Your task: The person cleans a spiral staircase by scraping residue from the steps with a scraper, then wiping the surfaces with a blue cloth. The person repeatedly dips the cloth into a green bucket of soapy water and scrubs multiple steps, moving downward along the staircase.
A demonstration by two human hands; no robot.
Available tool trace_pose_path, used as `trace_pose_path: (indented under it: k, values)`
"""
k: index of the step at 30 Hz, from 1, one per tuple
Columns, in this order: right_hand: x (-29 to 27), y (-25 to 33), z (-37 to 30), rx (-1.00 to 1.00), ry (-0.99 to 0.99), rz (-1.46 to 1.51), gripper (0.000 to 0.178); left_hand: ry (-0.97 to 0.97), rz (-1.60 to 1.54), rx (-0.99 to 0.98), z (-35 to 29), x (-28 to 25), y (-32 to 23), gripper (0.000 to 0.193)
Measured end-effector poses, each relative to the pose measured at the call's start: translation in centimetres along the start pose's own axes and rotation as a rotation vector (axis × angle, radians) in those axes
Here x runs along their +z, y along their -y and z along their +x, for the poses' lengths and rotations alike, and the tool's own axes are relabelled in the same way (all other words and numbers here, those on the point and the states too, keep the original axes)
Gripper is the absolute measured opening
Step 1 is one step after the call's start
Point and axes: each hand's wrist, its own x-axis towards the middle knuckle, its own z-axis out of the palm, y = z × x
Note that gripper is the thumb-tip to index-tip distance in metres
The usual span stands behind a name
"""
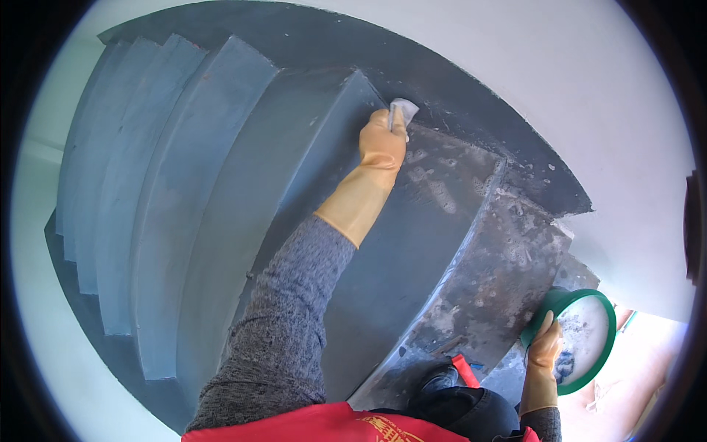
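My left hand (384, 140), in a yellow rubber glove, reaches far forward. It is closed on a small white cloth (405, 112), held against the grey stair where the tread meets the dark skirting band (442, 88). At the lower right, my right hand (545, 346), in a matching glove, grips the near side of a green bucket (613, 342). Whitish contents (585, 331) with dark smears fill the bucket's opening. Part of the right fingers is hidden behind its rim. The tread (398, 258) under my left arm is mostly smooth grey, with pale rough patches near the wall.
Curved grey steps (206, 110) fan out to the left. A lower step (501, 258) on the right has blotchy, flaking grey. White walls (589, 88) bound the stairs. A red strip-like thing (465, 370) lies by my dark shoe (438, 377). Pinkish floor (633, 376) shows beyond the bucket.
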Motion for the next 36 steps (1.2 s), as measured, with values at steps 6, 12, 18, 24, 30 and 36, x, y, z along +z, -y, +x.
trace_pose_path:
  k: [6,12,18,24,30,36]
  values:
    - [-1.7,1.8,0.7,0.048,0.05,-0.018,0.034,0.152,-0.082,-0.066,-7.1,-3.4,-3.1,0.054]
    - [-6.5,10.1,4.4,-0.185,-0.209,0.249,0.055,0.665,-0.532,-0.033,-15.7,-1.1,-10.0,0.035]
    - [-6.5,17.0,6.0,0.493,0.583,1.408,0.047,0.876,-0.403,-0.266,-21.0,4.7,-11.8,0.044]
    - [-2.5,18.1,8.6,0.578,0.575,1.255,0.049,0.866,-0.107,0.227,-19.2,2.7,-8.8,0.047]
    - [-1.3,21.6,14.6,0.23,0.236,0.488,0.046,0.117,0.521,0.496,-10.8,-3.1,0.0,0.038]
    - [2.7,25.3,17.6,-0.294,-0.265,0.382,0.041,0.031,0.464,0.641,-10.5,-1.9,4.3,0.031]
